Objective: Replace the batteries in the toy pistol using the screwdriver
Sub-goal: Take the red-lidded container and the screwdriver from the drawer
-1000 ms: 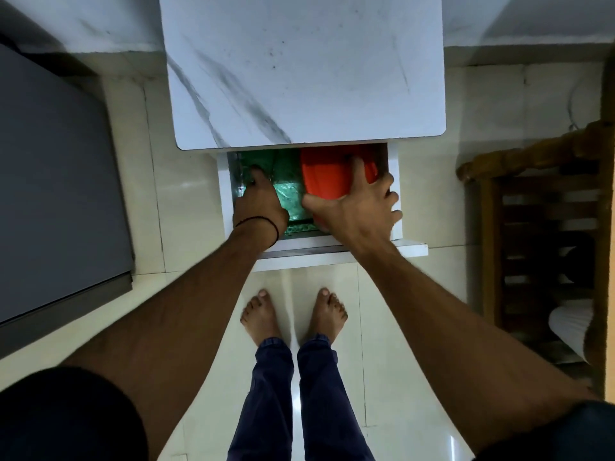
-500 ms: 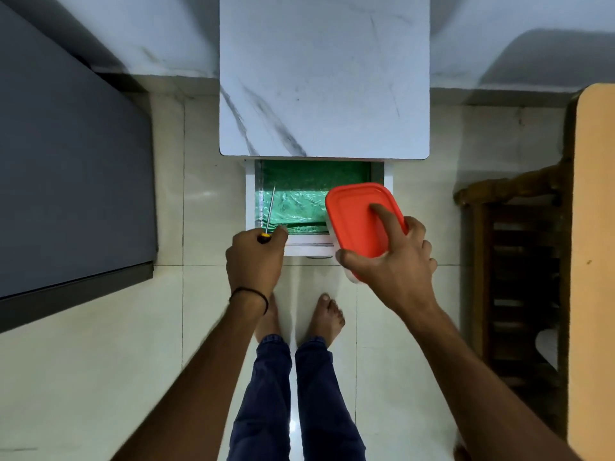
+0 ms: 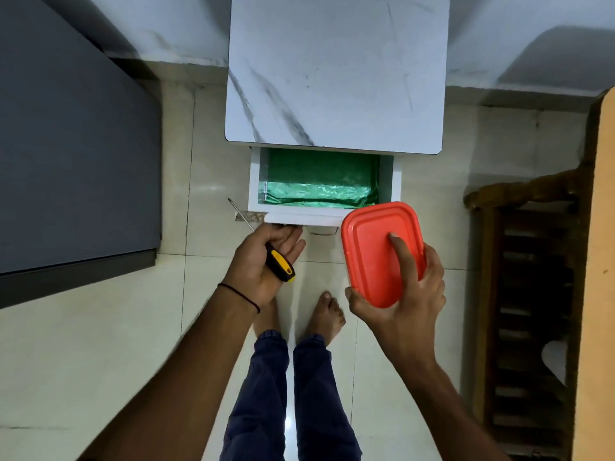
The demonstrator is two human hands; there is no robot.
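Note:
My left hand (image 3: 263,261) holds a screwdriver (image 3: 279,265) with a black and yellow handle; its thin metal shaft points up and left past the drawer's corner. The fingertips of that hand touch the front of the open white drawer (image 3: 299,217). My right hand (image 3: 402,287) grips a box with an orange lid (image 3: 372,247), thumb on the lid, just right of the drawer front and above the floor. The toy pistol and the batteries are not in view.
The drawer is lined with green crinkled plastic (image 3: 316,188) and sits under a white marble-look table top (image 3: 336,71). A dark grey slab (image 3: 73,144) stands at left, a wooden chair (image 3: 532,277) at right. My bare feet (image 3: 324,314) stand on pale floor tiles.
Both hands have come out of the drawer, the left with the screwdriver, the right with the orange-lidded box. The left hand has since turned, so the screwdriver points up-left outside the drawer.

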